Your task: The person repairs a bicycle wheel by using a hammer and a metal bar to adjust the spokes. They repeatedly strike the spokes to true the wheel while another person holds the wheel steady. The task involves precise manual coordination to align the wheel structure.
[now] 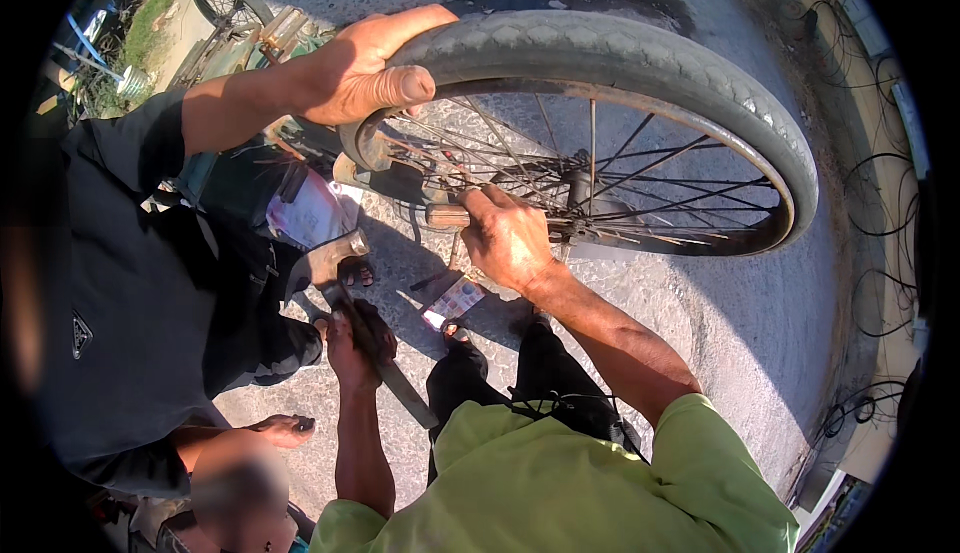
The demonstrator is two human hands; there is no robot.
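Note:
My left hand (pixel 352 351) is wrapped round the handle of a hammer (pixel 408 393), its worn metal head pointing up and away from me. My right hand (pixel 508 239) is closed round a short wooden handle (pixel 447 215) beside the hub of a spoked wheel (pixel 590 193); the handle's other end is hidden by my fingers. The wheel, with its worn grey tire (pixel 640 48), is tilted up in front of me. Another person's hand (pixel 365 73) grips the tire at its upper left.
A person in a dark shirt (pixel 130 263) stands close on my left. At lower left is another person's foot (pixel 283 430). Behind them are a green cart frame (pixel 215 178) and another wheel (pixel 228 1). Printed paper (pixel 455 300) lies by my feet. Black cables (pixel 868 403) hang along the right wall.

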